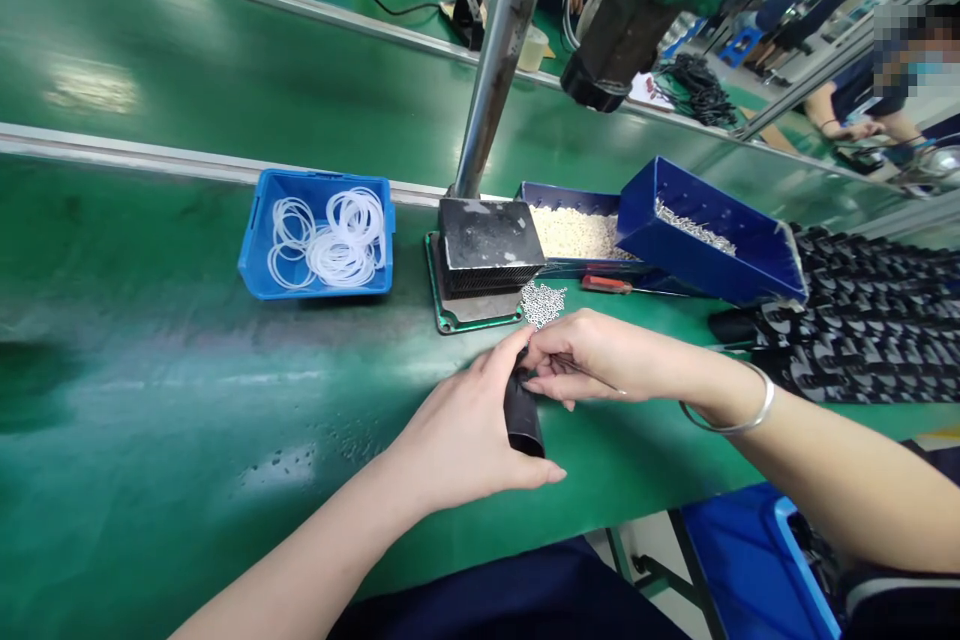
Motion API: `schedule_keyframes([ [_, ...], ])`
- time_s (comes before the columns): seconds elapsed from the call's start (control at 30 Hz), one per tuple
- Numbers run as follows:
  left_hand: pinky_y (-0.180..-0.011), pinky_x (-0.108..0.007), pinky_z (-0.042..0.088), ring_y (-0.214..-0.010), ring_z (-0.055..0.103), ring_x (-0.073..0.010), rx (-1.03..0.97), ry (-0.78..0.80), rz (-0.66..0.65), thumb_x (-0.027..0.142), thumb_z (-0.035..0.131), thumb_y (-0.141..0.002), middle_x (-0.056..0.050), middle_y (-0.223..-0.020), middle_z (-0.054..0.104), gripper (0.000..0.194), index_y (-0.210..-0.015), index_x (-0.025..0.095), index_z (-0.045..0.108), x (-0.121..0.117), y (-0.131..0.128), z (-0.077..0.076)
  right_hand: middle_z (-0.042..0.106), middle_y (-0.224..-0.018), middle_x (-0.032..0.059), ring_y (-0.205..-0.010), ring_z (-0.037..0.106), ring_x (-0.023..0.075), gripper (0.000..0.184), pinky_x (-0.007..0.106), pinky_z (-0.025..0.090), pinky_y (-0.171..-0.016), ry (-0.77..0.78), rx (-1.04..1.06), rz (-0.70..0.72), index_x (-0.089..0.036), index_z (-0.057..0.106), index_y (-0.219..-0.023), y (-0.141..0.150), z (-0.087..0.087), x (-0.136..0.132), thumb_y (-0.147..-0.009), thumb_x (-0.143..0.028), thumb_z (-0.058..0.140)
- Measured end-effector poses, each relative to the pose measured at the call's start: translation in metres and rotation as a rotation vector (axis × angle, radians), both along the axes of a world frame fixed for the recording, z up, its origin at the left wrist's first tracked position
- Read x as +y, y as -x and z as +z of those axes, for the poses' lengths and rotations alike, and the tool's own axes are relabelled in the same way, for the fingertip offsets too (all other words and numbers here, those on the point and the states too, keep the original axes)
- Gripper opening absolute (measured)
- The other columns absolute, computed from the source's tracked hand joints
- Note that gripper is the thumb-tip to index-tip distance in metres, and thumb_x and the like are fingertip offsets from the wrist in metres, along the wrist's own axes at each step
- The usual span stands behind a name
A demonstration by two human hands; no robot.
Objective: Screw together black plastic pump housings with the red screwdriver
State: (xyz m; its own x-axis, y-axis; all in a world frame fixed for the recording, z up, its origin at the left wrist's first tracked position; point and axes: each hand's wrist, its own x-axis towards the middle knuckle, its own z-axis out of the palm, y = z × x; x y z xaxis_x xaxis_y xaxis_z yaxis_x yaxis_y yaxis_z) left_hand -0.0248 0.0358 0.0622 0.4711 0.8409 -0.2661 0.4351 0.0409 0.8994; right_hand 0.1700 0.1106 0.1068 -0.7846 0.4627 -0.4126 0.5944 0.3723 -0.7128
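Observation:
My left hand [472,425] is closed round a black tube-shaped part [523,415] that lies on the green bench, its open end towards me. My right hand [581,360] pinches at the upper side of that part. A thin metal tool [600,380], perhaps tweezers, sticks out from under its fingers; its tip is hidden. Just beyond my fingers lies a small heap of nuts [541,304]. Left of the heap stands the black block on the base [491,235] of a press, in front of my left hand.
A blue bin [259,265] holds white rings. Two dark blue bins hold pale small parts [577,232] and metal screws [697,228]. A red-handled screwdriver [607,285] lies before them. Stacked black parts [862,320] stand right. The press column [499,70] rises behind; co-workers sit beyond.

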Motion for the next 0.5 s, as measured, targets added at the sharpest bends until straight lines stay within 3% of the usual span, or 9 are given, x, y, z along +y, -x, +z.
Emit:
schedule_keyframes([
  [0.13,-0.098,-0.055,0.051,-0.122,0.061,-0.0410,0.046,-0.021,0.007,0.040,0.085,-0.060,-0.009,-0.145,0.057,0.117,-0.158,0.034,0.021,-0.002,-0.002,-0.002,0.065,-0.064,-0.0006,-0.054,0.056,0.0100,0.020,0.021,0.041,-0.053,0.032,-0.040,-0.027,-0.018,0.050,-0.073,0.003,-0.001,-0.003,-0.090,-0.019,0.061],
  [0.3,-0.099,-0.055,0.050,-0.121,0.062,-0.0404,0.059,-0.041,0.004,0.040,0.084,-0.061,-0.009,-0.145,0.057,0.117,-0.158,0.032,0.020,-0.005,-0.004,-0.001,0.063,-0.069,0.0010,-0.056,0.051,0.0097,0.016,0.022,0.039,-0.054,-0.111,-0.087,-0.047,-0.016,0.056,-0.076,0.002,-0.002,-0.011,-0.089,-0.021,0.063],
  [0.4,-0.097,-0.054,0.052,-0.123,0.060,-0.0410,0.038,-0.006,0.030,0.042,0.085,-0.061,-0.009,-0.146,0.056,0.117,-0.159,0.034,0.020,-0.004,-0.001,0.000,0.065,-0.078,0.0027,-0.063,0.055,0.0110,0.012,0.022,0.043,-0.058,-0.193,-0.033,-0.035,-0.015,0.064,-0.089,-0.004,0.001,-0.011,-0.093,-0.027,0.062],
  [0.5,-0.095,-0.053,0.054,-0.126,0.059,-0.0406,-0.017,0.053,0.077,0.044,0.085,-0.062,-0.009,-0.146,0.055,0.115,-0.158,0.037,0.021,-0.003,0.003,-0.001,0.068,-0.088,0.0027,-0.072,0.062,0.0121,0.018,0.023,0.048,-0.066,-0.365,0.010,-0.164,-0.017,0.063,-0.108,-0.019,0.000,-0.012,-0.095,-0.028,0.060],
])
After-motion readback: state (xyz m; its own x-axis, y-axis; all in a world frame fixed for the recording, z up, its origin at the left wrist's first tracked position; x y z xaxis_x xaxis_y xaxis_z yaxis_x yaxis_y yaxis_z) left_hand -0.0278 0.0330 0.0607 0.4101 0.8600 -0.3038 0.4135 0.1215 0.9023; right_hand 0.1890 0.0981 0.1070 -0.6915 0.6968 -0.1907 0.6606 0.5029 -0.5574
